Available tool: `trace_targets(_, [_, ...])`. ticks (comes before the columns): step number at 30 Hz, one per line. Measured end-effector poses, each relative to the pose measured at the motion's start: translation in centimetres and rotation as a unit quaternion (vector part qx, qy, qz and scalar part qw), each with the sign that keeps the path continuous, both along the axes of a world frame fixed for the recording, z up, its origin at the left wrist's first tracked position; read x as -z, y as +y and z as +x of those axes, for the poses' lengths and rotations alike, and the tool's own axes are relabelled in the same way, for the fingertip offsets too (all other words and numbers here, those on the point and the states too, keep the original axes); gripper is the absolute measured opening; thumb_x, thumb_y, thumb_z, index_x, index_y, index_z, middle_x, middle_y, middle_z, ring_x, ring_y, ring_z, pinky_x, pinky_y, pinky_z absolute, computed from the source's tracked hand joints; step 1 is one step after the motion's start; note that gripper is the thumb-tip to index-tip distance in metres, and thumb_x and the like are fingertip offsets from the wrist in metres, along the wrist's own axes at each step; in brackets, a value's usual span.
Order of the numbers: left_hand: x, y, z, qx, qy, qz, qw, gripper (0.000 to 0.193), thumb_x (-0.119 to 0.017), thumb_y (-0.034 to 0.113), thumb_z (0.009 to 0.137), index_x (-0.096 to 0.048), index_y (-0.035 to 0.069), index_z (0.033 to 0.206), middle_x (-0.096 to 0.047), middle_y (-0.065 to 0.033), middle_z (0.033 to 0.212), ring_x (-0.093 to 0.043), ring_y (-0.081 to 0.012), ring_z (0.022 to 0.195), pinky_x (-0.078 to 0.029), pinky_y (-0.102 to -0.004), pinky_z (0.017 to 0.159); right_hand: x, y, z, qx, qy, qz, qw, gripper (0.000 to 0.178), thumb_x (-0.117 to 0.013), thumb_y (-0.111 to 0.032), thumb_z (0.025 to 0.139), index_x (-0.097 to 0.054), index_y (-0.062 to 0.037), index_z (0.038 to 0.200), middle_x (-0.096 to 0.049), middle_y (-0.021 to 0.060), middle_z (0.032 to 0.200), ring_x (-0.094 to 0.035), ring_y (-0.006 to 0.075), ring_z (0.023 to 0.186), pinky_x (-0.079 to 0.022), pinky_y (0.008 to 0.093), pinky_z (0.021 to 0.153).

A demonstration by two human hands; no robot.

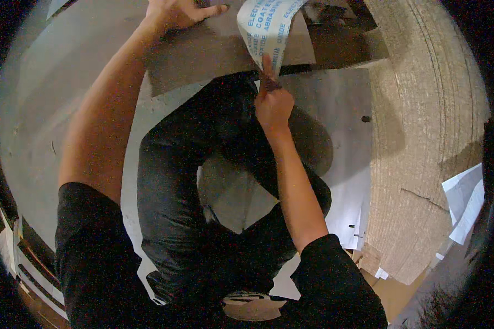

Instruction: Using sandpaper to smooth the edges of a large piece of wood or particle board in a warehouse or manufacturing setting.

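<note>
The left hand [175, 12] lies flat with fingers spread, pressing on a brown board [214, 52] that rests on the grey floor [49, 104]. Just right of it, a curled sheet of sandpaper [269, 24] — white-backed with blue print — rises from the board's edge. The right hand [273, 104] pinches the sheet's lower tip between thumb and fingers. Farther right lies a pale chipboard panel [422, 137], with white papers [466, 200] at its edge.

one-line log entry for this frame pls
left hand: flat on brown board | right hand: pinch grip on curled sandpaper sheet | person seated cross-legged on floor | stacked boards at right
</note>
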State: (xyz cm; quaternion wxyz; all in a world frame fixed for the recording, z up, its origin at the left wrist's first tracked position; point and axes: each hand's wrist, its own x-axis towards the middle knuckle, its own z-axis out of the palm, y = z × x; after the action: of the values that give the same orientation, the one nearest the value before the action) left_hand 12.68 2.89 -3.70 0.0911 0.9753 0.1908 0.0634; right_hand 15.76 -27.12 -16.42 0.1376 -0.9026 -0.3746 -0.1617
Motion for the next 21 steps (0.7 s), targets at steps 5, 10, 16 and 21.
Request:
trace_targets(5, [-0.5, 0.1, 0.3, 0.017, 0.022, 0.020, 0.999, 0.089, -0.042, 0.086, 0.086, -0.036, 0.034, 0.159, -0.025, -0.0105, 0.169, -0.013, -0.0437, 0.155, -0.007, -0.0814, 0.113, 0.2, -0.9, -3.0, 0.039, 0.042, -0.043, 0.997, 0.091, -0.066, -0.023, 0.088, -0.017, -0.0355, 0.164, -0.068, 0.0154, 0.066, -0.065, 0.0389, 0.056, -0.051, 0.0524, 0.051])
trace_targets(10, [1.7, 0.7, 0.8, -0.001, 0.000, 0.106, 0.994, 0.084, -0.042, 0.087, 0.085, -0.033, 0.044, 0.157, -0.026, -0.0055, 0.169, -0.018, -0.0429, 0.155, -0.010, -0.0845, 0.109, -1.4, -1.1, -5.0, 0.060, 0.086, -0.026, 0.994, 0.074, -0.059, -0.006, 0.094, -0.037, -0.0339, 0.159, -0.070, 0.0217, 0.084, -0.067, 0.0423, 0.068, -0.052, 0.0482, 0.058])
trace_targets(16, [3.3, 2.3, 0.1, 0.008, -0.068, 0.161, 0.985, 0.082, -0.042, 0.090, 0.082, -0.034, 0.051, 0.154, -0.028, -0.0010, 0.168, -0.020, -0.0421, 0.154, -0.013, -0.0884, 0.105, 0.5, -4.8, -9.7, 0.091, 0.226, -0.153, 0.958, 0.061, -0.060, -0.012, 0.093, -0.048, -0.0294, 0.150, -0.070, 0.0247, 0.090, -0.067, 0.0473, 0.080, -0.054, 0.0530, 0.071])
trace_targets(21, [2.4, 1.7, -0.7, -0.003, -0.050, 0.146, 0.988, 0.084, -0.042, 0.091, 0.082, -0.034, 0.050, 0.155, -0.027, -0.0021, 0.169, -0.021, -0.0431, 0.154, -0.013, -0.0878, 0.105, 5.0, -9.5, -22.1, 0.132, 0.205, 0.127, 0.961, 0.021, -0.055, -0.015, 0.100, -0.071, -0.0023, 0.102, -0.068, 0.0245, 0.083, -0.068, 0.0433, 0.079, -0.050, 0.0528, 0.065])
